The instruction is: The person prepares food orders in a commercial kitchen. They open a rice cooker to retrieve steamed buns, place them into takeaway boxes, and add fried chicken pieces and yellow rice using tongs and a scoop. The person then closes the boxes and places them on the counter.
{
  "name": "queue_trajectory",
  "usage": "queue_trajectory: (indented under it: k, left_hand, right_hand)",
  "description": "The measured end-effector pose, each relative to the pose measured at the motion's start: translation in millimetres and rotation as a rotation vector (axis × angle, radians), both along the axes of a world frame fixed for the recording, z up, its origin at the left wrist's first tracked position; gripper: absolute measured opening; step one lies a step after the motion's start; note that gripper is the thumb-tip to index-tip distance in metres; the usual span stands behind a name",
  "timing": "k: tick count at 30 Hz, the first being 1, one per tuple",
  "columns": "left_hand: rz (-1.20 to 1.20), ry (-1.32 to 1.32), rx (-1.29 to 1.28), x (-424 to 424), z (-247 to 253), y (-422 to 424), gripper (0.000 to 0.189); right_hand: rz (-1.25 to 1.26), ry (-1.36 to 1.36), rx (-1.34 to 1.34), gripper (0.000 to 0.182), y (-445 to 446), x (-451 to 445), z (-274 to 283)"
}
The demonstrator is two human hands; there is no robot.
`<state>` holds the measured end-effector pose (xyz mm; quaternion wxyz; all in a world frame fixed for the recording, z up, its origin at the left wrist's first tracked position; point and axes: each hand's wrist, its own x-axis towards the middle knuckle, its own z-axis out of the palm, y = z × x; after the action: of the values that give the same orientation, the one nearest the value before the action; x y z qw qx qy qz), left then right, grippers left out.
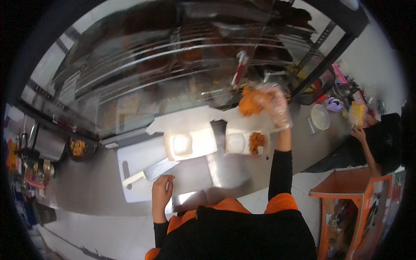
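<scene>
My right hand (276, 105), in a clear plastic glove, holds a piece of orange-brown fried food (252, 101) above the raised lid of the right paper box. That box (242, 152) has a round white portion, likely rice (235, 143), beside a fried piece (256, 142). An open box on the left (206, 143) holds a similar white portion (182, 144). My bare left hand (163, 190) rests at the near edge of a white cutting board (138, 152), its fingers curled and nothing seen in them. A kitchen knife with a white handle (157, 170) lies on the board.
A glass display case with metal racks (182, 48) stands behind the boxes. Red-handled tongs, it seems (240, 70), are near its opening. A black bowl of fried strips (78, 148) stands left. At right are a pale bowl (320, 117), another person (383, 139) and an orange cabinet (341, 195).
</scene>
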<state>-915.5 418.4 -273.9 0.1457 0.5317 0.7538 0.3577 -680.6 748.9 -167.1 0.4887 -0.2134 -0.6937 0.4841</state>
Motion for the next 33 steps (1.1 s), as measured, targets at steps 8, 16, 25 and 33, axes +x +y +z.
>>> queue_trajectory:
  k: [8,16,25,33]
  left_hand:
    - [-0.026,-0.024,-0.040,-13.6,5.5,-3.0,0.008]
    - [0.010,-0.070,-0.073,-32.6,-14.1,-23.0,0.008]
    - [-0.036,-0.110,-0.015,-35.3,-3.7,7.5,0.008]
    - [0.016,-0.281,-0.003,-34.3,-8.0,27.9,0.017]
  right_hand:
    - [0.325,-0.524,0.158,0.023,-80.2,-111.4,-134.3]
    - [-0.184,-0.757,0.900,0.015,-54.9,-95.1,-62.2]
    - [-0.333,-0.890,1.248,0.027,-59.9,-86.5,-99.8]
    - [0.088,-1.127,0.758,0.033,-56.6,-111.9,-182.1]
